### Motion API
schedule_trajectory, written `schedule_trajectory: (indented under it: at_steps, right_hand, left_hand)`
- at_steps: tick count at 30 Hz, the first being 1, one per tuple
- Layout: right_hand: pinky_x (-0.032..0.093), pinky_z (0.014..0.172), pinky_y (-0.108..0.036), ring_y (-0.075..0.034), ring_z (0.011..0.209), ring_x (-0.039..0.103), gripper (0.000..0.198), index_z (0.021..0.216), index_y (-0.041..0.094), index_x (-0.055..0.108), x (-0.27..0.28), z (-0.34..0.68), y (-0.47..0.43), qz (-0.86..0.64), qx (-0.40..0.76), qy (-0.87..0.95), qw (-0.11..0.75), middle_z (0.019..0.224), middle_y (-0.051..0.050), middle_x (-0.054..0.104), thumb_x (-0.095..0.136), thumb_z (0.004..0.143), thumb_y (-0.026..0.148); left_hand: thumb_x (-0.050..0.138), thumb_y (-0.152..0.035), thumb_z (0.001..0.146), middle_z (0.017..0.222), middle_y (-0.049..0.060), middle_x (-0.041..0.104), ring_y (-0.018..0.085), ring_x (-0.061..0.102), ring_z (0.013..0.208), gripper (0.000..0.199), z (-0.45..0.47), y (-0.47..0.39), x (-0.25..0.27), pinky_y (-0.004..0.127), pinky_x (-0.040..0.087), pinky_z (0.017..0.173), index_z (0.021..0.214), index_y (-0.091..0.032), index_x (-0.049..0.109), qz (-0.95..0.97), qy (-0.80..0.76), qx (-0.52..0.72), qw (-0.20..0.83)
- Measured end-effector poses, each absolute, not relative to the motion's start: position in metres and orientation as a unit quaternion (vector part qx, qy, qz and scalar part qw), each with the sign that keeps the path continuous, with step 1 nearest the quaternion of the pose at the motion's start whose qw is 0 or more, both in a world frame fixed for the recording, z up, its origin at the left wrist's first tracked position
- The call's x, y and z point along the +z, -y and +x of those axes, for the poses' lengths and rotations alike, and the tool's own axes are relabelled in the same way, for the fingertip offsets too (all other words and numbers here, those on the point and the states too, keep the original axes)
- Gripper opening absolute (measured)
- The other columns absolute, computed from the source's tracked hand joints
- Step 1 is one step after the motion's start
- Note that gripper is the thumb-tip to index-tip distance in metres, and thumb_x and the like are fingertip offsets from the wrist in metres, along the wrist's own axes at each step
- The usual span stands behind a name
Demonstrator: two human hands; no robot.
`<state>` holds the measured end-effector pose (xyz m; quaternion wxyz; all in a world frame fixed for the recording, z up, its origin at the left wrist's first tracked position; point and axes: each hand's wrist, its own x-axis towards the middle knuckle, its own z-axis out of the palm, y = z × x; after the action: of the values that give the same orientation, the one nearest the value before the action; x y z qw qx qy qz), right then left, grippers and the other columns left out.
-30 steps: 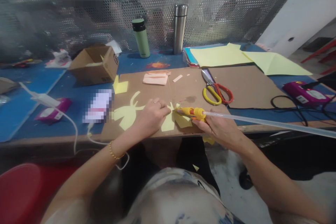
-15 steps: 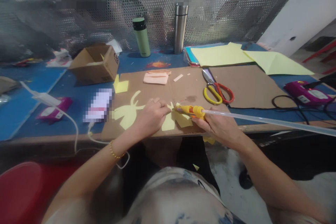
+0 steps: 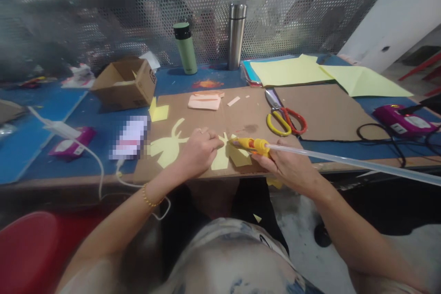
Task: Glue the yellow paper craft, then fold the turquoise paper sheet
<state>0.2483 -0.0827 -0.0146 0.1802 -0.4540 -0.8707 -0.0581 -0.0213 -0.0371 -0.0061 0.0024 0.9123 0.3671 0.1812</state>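
Note:
My right hand (image 3: 292, 165) is wrapped around a yellow hot glue gun (image 3: 257, 145), with a long clear glue stick (image 3: 330, 156) running out of its back to the right. The gun's nozzle points left, at a pale yellow paper cutout (image 3: 221, 160) lying on the cardboard. My left hand (image 3: 201, 152) has its fingers pressed together at this cutout's left side, just short of the nozzle; the fingertips are partly hidden. Another pale yellow paper cutout (image 3: 168, 149), with a curved strip at its top, lies left of that hand and partly beneath it.
Scissors (image 3: 280, 117) with yellow and red handles lie on the cardboard sheet (image 3: 241, 119), near folded peach paper (image 3: 205, 101). Behind stand a cardboard box (image 3: 120, 89), a green flask (image 3: 186, 50) and a steel flask (image 3: 237, 39). A phone (image 3: 130, 138) lies left; yellow sheets (image 3: 289, 71) lie back right.

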Motion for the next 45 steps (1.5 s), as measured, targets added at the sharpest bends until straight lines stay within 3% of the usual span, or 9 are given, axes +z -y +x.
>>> schedule_trajectory:
  at_steps: [5, 9, 13, 16, 20, 25, 33, 40, 45]
  right_hand:
    - [0.029, 0.06, -0.032, -0.019, 0.063, 0.05, 0.062, 0.096, 0.022, 0.076, -0.014, 0.248, 0.085, -0.44, -0.052, 0.881, 0.168, 0.072, -0.006, 0.063, 0.019, 0.112, 0.043]
    - [0.027, 0.06, -0.032, -0.019, 0.064, 0.05, 0.067, 0.093, 0.023, 0.075, -0.016, 0.25, 0.084, -0.443, -0.052, 0.876, 0.183, 0.073, -0.006, 0.063, 0.017, 0.112, 0.05]
    - [0.029, 0.06, -0.032, -0.019, 0.063, 0.051, 0.064, 0.094, 0.021, 0.075, -0.015, 0.25, 0.082, -0.441, -0.036, 0.875, 0.195, 0.071, -0.006, 0.063, 0.02, 0.111, 0.048]
    - [0.03, 0.062, -0.032, -0.02, 0.064, 0.053, 0.06, 0.092, 0.02, 0.074, -0.014, 0.249, 0.083, -0.473, -0.028, 0.858, 0.201, 0.07, -0.006, 0.063, 0.027, 0.11, 0.053]
    - [0.03, 0.062, -0.032, -0.021, 0.068, 0.056, 0.069, 0.089, 0.018, 0.073, -0.019, 0.25, 0.084, -0.474, -0.049, 0.859, 0.189, 0.07, -0.007, 0.065, 0.019, 0.11, 0.056]
    - [0.03, 0.062, -0.032, -0.02, 0.068, 0.056, 0.069, 0.087, 0.019, 0.073, -0.02, 0.251, 0.082, -0.474, -0.044, 0.858, 0.194, 0.071, -0.007, 0.066, 0.02, 0.11, 0.057]
    - [0.034, 0.063, -0.031, -0.019, 0.062, 0.056, 0.064, 0.089, 0.02, 0.071, -0.006, 0.246, 0.082, -0.444, -0.027, 0.872, 0.205, 0.07, -0.006, 0.067, 0.019, 0.112, 0.051]
    - [0.033, 0.062, -0.031, -0.019, 0.066, 0.057, 0.053, 0.09, 0.02, 0.072, -0.019, 0.256, 0.081, -0.439, -0.039, 0.874, 0.203, 0.075, -0.006, 0.067, 0.031, 0.111, 0.047]
    - [0.032, 0.058, -0.03, -0.018, 0.061, 0.055, 0.057, 0.087, 0.02, 0.071, -0.017, 0.252, 0.081, -0.451, -0.033, 0.865, 0.218, 0.071, -0.005, 0.065, 0.03, 0.111, 0.052]
  left_hand:
    - [0.046, -0.012, 0.098, 0.106, 0.009, 0.075, 0.024, 0.063, 0.1, 0.03, -0.038, 0.046, 0.009, 0.04, 0.046, 0.088, 0.11, -0.02, 0.072, 0.887, -0.392, 0.24, 0.035]
    - [0.056, -0.028, 0.101, 0.12, 0.01, 0.075, 0.026, 0.066, 0.113, 0.025, -0.054, 0.069, 0.014, 0.044, 0.05, 0.098, 0.121, -0.02, 0.07, 0.908, -0.37, 0.188, 0.064]
    - [0.071, -0.04, 0.094, 0.139, 0.018, 0.069, 0.035, 0.058, 0.137, 0.05, -0.058, 0.094, -0.001, 0.054, 0.046, 0.11, 0.138, -0.016, 0.062, 0.922, -0.342, 0.175, 0.045]
    - [0.073, -0.029, 0.093, 0.136, 0.018, 0.071, 0.036, 0.058, 0.138, 0.052, -0.054, 0.105, -0.013, 0.057, 0.046, 0.111, 0.142, -0.017, 0.06, 0.914, -0.347, 0.209, 0.007]
    - [0.067, -0.012, 0.094, 0.119, 0.012, 0.079, 0.031, 0.066, 0.13, 0.037, -0.046, 0.106, -0.013, 0.051, 0.049, 0.107, 0.13, -0.021, 0.068, 0.902, -0.345, 0.257, -0.013]
    - [0.07, -0.017, 0.094, 0.105, 0.005, 0.082, 0.028, 0.071, 0.119, 0.011, -0.041, 0.102, -0.006, 0.048, 0.048, 0.101, 0.103, -0.021, 0.073, 0.893, -0.345, 0.289, -0.003]
    - [0.064, -0.015, 0.096, 0.115, 0.008, 0.079, 0.027, 0.07, 0.119, 0.022, -0.039, 0.105, -0.012, 0.048, 0.044, 0.104, 0.116, -0.02, 0.07, 0.886, -0.359, 0.292, 0.001]
    - [0.067, -0.022, 0.096, 0.108, 0.004, 0.08, 0.026, 0.07, 0.115, 0.01, -0.038, 0.099, -0.004, 0.048, 0.038, 0.103, 0.105, -0.022, 0.071, 0.882, -0.389, 0.264, 0.043]
    - [0.068, -0.016, 0.088, 0.109, 0.005, 0.077, 0.026, 0.069, 0.108, 0.011, -0.03, 0.097, 0.005, 0.045, 0.039, 0.097, 0.099, -0.02, 0.069, 0.88, -0.422, 0.209, 0.055]
